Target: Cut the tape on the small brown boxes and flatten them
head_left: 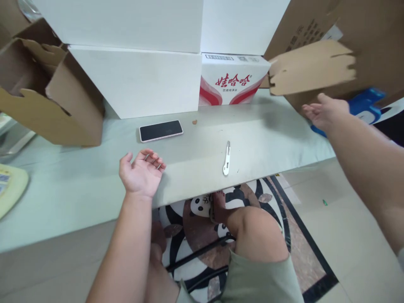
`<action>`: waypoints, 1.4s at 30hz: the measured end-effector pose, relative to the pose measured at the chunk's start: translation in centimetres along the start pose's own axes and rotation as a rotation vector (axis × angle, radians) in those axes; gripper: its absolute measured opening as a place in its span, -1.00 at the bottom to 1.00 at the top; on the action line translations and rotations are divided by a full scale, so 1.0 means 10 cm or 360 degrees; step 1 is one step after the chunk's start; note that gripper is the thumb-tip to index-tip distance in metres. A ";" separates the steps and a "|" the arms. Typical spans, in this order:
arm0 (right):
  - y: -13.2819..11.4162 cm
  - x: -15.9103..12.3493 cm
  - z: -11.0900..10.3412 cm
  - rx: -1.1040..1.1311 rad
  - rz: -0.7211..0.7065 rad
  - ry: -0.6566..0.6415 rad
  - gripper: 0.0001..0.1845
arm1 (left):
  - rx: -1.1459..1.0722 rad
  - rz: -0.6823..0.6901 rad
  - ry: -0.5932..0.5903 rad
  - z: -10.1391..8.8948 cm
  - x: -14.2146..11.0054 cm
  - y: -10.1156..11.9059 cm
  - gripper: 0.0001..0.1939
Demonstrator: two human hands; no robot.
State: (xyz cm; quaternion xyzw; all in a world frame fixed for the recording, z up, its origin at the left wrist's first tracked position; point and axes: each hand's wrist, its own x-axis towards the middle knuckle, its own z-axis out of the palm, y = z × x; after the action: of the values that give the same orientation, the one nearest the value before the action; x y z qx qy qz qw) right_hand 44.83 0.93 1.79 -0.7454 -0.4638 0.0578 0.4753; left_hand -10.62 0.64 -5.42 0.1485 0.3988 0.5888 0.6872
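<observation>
My left hand (pixel 142 172) is palm up above the pale green table cover, its fingers loosely curled and apart, holding nothing. Just beyond it lies a phone (pixel 161 131) with a dark screen and a light pink edge. To its right rests a white utility knife (pixel 227 159), lengthwise near the table's front edge. My right hand (pixel 328 111) is stretched out to the far right, open, with nothing seen in it. Above its fingers is a flat brown cardboard piece (pixel 312 69) with notched edges, tilted, with a visible gap between it and the hand.
An open cardboard box (pixel 75 101) stands at the left. White boxes (pixel 139 80) are stacked at the back, beside a red-and-white printed box (pixel 233 82). A large brown carton (pixel 372 38) and a blue object (pixel 366 105) are at the right. A yellow-green item (pixel 14 185) lies far left.
</observation>
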 end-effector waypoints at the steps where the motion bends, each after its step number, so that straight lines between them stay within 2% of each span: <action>1: 0.04 0.02 0.10 -0.0046 0.0113 -0.0001 -0.64 | 0.0007 0.0013 -0.0008 0.00 0.01 0.01 -0.68; 3: 0.18 -0.19 0.32 -0.0156 0.0333 -0.0019 -0.68 | 0.0010 0.0041 -0.0024 -0.01 0.03 0.02 -0.68; 5: 0.34 -0.63 0.53 -0.0325 0.0416 -0.0066 -0.67 | 0.0002 0.0054 -0.0030 -0.02 0.04 0.04 -0.68; 8: 0.54 -1.31 0.73 -0.0561 0.0344 -0.0208 -0.68 | -0.0019 0.0031 -0.0022 -0.04 0.03 0.04 -0.67; 11: 0.59 -1.66 0.82 -0.0744 0.0233 -0.0285 -0.54 | -0.0005 0.0001 -0.0042 -0.06 -0.01 0.01 -0.66; 15: 0.55 -1.70 0.82 -0.0919 0.0209 -0.0271 -0.44 | 0.0029 0.0041 -0.0101 -0.09 -0.08 0.03 -0.65; 21: 0.47 -1.71 0.79 -0.1023 0.0195 -0.0270 -0.45 | -0.0081 0.0091 -0.0127 -0.18 -0.18 0.15 -0.59; 24: 0.36 -1.78 0.80 -0.1047 0.0153 -0.0247 -0.51 | -0.0168 0.0103 -0.0135 -0.26 -0.23 0.23 -0.60; 26: 0.22 -1.81 0.80 -0.1031 0.0088 -0.0238 -0.63 | -0.0222 0.0114 -0.0134 -0.32 -0.26 0.30 -0.61; 29: -0.07 -1.79 0.84 -0.0932 -0.0050 -0.0240 -0.80 | -0.0287 0.0147 -0.0128 -0.41 -0.28 0.41 -0.61; 31: -0.33 -1.69 0.93 -0.0852 -0.0166 -0.0274 -0.73 | -0.0334 0.0170 -0.0129 -0.46 -0.28 0.49 -0.61; 33: -0.65 -1.56 1.15 -0.0790 -0.0287 -0.0347 -0.71 | -0.0393 0.0186 -0.0134 -0.50 -0.29 0.55 -0.60; 36: -1.28 -1.45 1.73 -0.0728 -0.0469 -0.0501 -0.90 | -0.0465 0.0191 -0.0155 -0.53 -0.30 0.59 -0.57; 37: -1.55 -1.47 1.99 -0.0702 -0.0548 -0.0561 -0.88 | -0.0487 0.0188 -0.0158 -0.54 -0.31 0.60 -0.55; 38: -1.84 -1.53 2.25 -0.0662 -0.0664 -0.0629 -0.77 | -0.0510 0.0183 -0.0163 -0.54 -0.32 0.60 -0.52; 40: -2.49 -1.73 2.77 -0.0568 -0.1050 -0.0782 -0.60 | -0.0567 0.0175 -0.0177 -0.53 -0.33 0.60 -0.47; 42: -3.16 -2.01 3.19 -0.0503 -0.1357 -0.0846 -0.51 | -0.0622 0.0185 -0.0186 -0.52 -0.33 0.61 -0.41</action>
State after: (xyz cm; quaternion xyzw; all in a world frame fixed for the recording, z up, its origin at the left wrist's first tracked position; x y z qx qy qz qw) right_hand -3.40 10.55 1.44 -0.5126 -0.8336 -0.0244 0.2043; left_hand -18.57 -2.23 -3.40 0.0690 0.2273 0.6840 0.6897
